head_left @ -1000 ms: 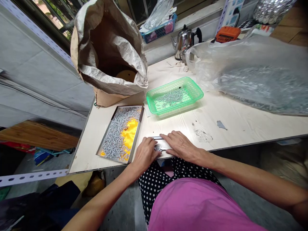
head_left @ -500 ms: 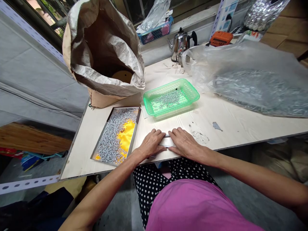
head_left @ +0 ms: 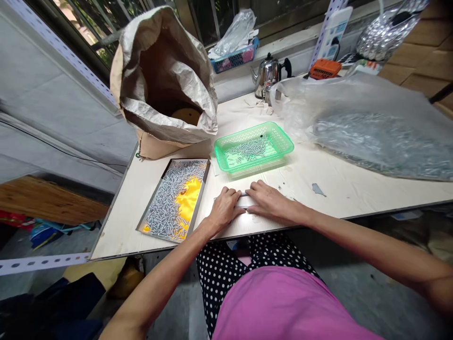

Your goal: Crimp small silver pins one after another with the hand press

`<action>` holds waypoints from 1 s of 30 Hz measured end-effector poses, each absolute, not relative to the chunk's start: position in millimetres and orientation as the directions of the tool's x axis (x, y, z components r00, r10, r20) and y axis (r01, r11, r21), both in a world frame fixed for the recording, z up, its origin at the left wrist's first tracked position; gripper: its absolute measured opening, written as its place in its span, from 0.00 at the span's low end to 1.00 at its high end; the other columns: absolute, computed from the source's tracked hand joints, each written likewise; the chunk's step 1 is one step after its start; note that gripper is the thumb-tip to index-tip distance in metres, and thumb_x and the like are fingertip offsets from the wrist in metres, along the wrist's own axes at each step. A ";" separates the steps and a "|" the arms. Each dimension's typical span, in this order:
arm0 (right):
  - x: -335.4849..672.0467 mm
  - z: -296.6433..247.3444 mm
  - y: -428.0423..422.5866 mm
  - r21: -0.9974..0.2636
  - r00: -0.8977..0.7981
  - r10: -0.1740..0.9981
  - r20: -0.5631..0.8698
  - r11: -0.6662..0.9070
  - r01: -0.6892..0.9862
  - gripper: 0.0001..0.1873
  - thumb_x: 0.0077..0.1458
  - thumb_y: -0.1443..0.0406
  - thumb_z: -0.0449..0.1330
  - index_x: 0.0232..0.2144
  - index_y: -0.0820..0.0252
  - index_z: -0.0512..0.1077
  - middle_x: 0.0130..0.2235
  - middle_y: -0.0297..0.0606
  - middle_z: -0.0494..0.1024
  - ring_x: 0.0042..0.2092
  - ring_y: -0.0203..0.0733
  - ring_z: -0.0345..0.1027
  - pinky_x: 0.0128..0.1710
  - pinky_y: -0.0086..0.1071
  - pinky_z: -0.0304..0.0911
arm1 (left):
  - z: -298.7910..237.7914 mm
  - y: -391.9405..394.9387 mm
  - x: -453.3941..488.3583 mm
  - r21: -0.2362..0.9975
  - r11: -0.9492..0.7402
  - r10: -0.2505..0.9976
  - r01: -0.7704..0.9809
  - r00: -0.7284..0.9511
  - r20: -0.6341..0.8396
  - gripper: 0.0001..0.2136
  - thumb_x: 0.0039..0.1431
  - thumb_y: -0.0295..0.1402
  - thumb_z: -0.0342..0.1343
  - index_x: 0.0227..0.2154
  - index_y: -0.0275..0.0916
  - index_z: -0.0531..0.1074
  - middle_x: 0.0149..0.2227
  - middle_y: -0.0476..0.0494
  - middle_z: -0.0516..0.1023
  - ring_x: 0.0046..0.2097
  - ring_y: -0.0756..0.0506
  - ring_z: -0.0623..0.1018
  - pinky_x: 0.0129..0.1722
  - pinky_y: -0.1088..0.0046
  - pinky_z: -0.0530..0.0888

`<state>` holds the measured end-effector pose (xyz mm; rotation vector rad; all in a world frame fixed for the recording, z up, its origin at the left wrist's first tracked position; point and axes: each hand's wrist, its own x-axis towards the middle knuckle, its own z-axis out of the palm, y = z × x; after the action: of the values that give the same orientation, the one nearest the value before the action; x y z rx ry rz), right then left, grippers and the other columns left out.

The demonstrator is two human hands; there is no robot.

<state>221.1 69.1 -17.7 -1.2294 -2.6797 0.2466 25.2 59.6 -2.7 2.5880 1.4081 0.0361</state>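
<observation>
A second ago my hands sat nearer the counter's (head_left: pixel 329 177) front edge, the left one drawn back with a small shiny piece showing beside it. Half a second ago both had closed in on the metal strip (head_left: pixel 244 200), and they are in much the same place now, a little further in from the edge. My left grip (head_left: pixel 224 208) is narrow, with its fingers bent down over the strip's left part. My right grip (head_left: pixel 267 203) lies wide and flat, with its fingers stretched across the strip's right part. The strip lies on the counter just in front of me, below the green basket (head_left: pixel 279 137) and just right of the tray (head_left: pixel 201 189) of small metal pieces on yellow cloth.

Most of the strip is under my hands, and only a short stretch shows between them. I cannot tell whether my left fingers pinch it or only press on it. The shiny piece from a second ago is out of sight. The paper sack (head_left: pixel 166 89) hides most of what is in it, and the plastic bag (head_left: pixel 371 123) blurs what it holds.
</observation>
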 end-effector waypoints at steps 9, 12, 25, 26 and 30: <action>233.9 -26.6 85.9 -0.253 -0.561 0.824 0.075 0.560 0.789 0.10 0.64 0.65 0.54 0.37 0.63 0.75 0.39 0.44 0.74 0.43 0.47 0.63 0.40 0.35 0.54 | -40.6 -9.9 34.6 0.293 -0.610 0.790 0.736 0.591 0.161 0.19 0.64 0.38 0.55 0.56 0.38 0.66 0.61 0.36 0.69 0.64 0.35 0.64 0.62 0.48 0.63; 231.1 -26.7 98.4 -0.291 -0.538 0.837 0.105 0.543 0.788 0.10 0.63 0.68 0.54 0.33 0.63 0.74 0.37 0.43 0.75 0.41 0.44 0.63 0.41 0.34 0.54 | -42.6 -12.7 34.5 0.348 -0.605 0.791 0.716 0.590 0.160 0.16 0.65 0.39 0.53 0.53 0.38 0.69 0.59 0.37 0.71 0.64 0.36 0.65 0.63 0.46 0.60; 112.9 -2.9 83.7 -0.173 -0.911 0.413 0.010 0.898 0.405 0.09 0.60 0.64 0.60 0.31 0.59 0.79 0.39 0.45 0.73 0.45 0.47 0.57 0.37 0.37 0.49 | -46.9 -14.4 33.2 0.443 -0.571 0.806 0.691 0.575 0.142 0.20 0.62 0.42 0.56 0.51 0.33 0.70 0.50 0.34 0.77 0.53 0.35 0.76 0.53 0.56 0.72; 108.5 -3.6 85.2 -0.148 -0.922 0.388 -0.002 0.911 0.384 0.09 0.60 0.65 0.59 0.30 0.60 0.78 0.39 0.45 0.73 0.45 0.47 0.58 0.37 0.38 0.49 | -47.2 -14.9 32.9 0.447 -0.573 0.804 0.687 0.578 0.140 0.20 0.62 0.42 0.56 0.52 0.34 0.70 0.51 0.34 0.77 0.53 0.35 0.75 0.53 0.57 0.72; 107.9 -13.3 88.2 -0.088 -0.957 0.281 0.069 0.958 0.274 0.10 0.63 0.66 0.56 0.31 0.61 0.76 0.37 0.42 0.74 0.43 0.46 0.58 0.39 0.39 0.49 | -47.5 -16.9 31.9 0.455 -0.554 0.812 0.697 0.573 0.112 0.21 0.62 0.43 0.56 0.53 0.34 0.69 0.52 0.34 0.76 0.54 0.35 0.75 0.54 0.57 0.72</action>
<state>107.9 88.2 -13.3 -0.4299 -3.0280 0.1194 31.9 -16.9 -47.5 2.4458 1.2266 0.4416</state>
